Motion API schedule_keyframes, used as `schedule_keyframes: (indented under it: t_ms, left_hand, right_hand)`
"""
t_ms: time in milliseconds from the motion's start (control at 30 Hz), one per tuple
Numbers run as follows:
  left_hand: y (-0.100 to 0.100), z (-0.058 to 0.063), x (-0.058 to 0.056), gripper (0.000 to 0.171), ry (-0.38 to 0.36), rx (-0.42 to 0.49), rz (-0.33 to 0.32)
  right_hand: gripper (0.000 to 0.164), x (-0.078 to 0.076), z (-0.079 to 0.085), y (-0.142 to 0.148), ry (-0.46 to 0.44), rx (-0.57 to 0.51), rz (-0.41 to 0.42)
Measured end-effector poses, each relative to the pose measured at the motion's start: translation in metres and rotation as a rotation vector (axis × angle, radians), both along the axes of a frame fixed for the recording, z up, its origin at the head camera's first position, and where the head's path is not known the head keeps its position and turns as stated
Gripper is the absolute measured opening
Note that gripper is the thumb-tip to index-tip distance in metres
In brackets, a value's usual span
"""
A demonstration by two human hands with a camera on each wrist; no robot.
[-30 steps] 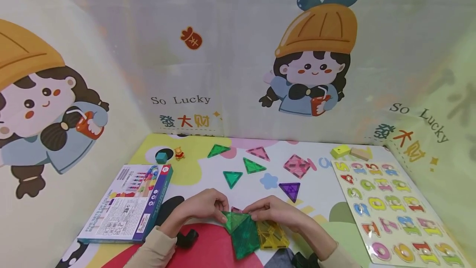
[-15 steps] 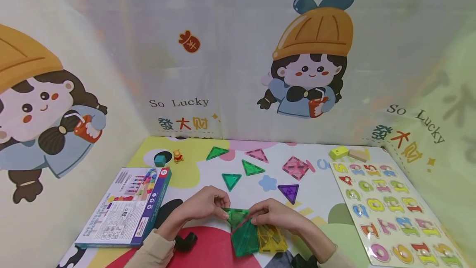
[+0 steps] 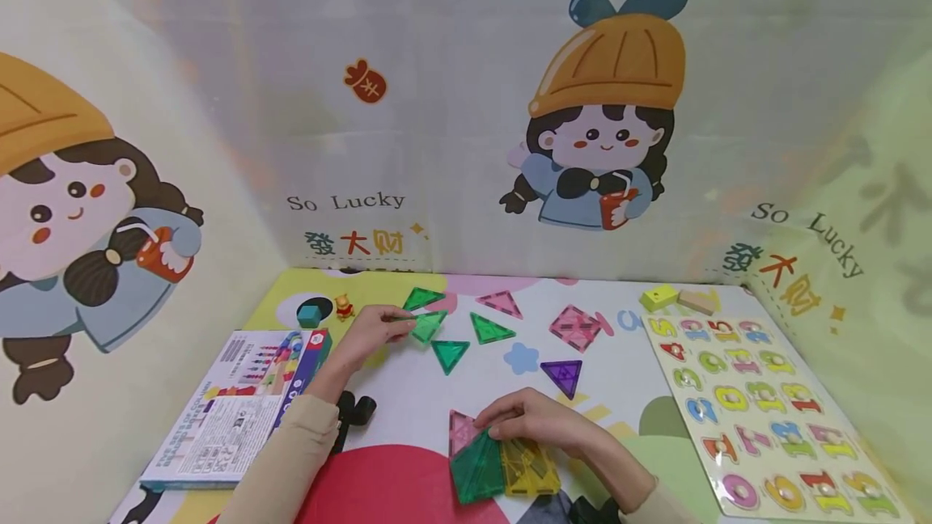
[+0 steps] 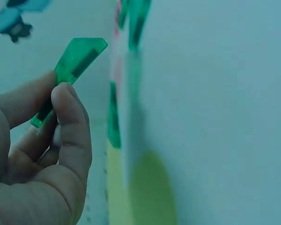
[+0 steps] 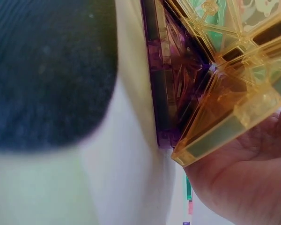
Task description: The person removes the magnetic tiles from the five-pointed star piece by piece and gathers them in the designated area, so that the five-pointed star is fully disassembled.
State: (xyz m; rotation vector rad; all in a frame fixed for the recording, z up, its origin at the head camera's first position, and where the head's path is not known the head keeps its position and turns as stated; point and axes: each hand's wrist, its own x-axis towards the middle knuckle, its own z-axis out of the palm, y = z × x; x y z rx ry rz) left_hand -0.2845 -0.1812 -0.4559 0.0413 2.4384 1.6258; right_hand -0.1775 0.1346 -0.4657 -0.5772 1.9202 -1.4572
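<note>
My left hand (image 3: pixel 374 334) pinches a green triangular magnetic tile (image 3: pixel 428 327) between thumb and fingers, above the loose tiles; in the left wrist view this tile (image 4: pixel 77 61) is off the table. My right hand (image 3: pixel 539 420) holds the top of a magnetic tile structure by the corner of its green tile (image 3: pixel 476 467). The structure also has a yellow tile (image 3: pixel 530 469) and a pink tile (image 3: pixel 462 430). In the right wrist view, the yellow tile (image 5: pixel 234 126) leans over a purple tile (image 5: pixel 165 93), with the right palm (image 5: pixel 243 187) behind; its fingertips are hidden.
Loose green triangles (image 3: pixel 451 355), a pink triangle (image 3: pixel 501 303), a pink square (image 3: pixel 575 327) and a purple triangle (image 3: pixel 562 377) lie on the table. A box (image 3: pixel 229 411) is at left, a number puzzle board (image 3: pixel 772 411) at right. Blocks (image 3: pixel 658 298) and a bear figurine (image 3: pixel 344 307) stand behind.
My left hand has lifted the green triangle off the structure and carried it forward and left, over the loose tiles. That uncovers the pink tile. My right hand stays at the structure.
</note>
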Motion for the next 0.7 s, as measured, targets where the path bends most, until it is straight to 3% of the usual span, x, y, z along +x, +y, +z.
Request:
schedule_keyframes:
  t_ms: [133,233,333,533,700]
  left_hand:
    - [-0.003,-0.007,-0.027,0.031,-0.069,0.004,0.006]
    - [-0.004,-0.012,-0.036,0.031,-0.11,0.017,0.007]
    - [-0.004,-0.015,-0.037,0.027,-0.08,-0.034,0.026]
    - [0.001,-0.014,-0.031,0.021,0.093,-0.343,0.016]
    - [0.002,-0.012,-0.023,0.03,0.152,-0.494,0.037]
  right_hand:
    - [0.026,-0.001,-0.002,0.001,0.005,-0.014,0.011]
    - [0.027,-0.002,-0.003,0.002,-0.003,-0.021,0.011]
    - [0.027,-0.002,-0.003,0.001,-0.007,-0.022,0.012]
    - [0.027,-0.002,-0.002,0.002,-0.002,-0.024,0.01]
    - [0.028,-0.001,-0.002,0.001,-0.012,-0.025,0.006]
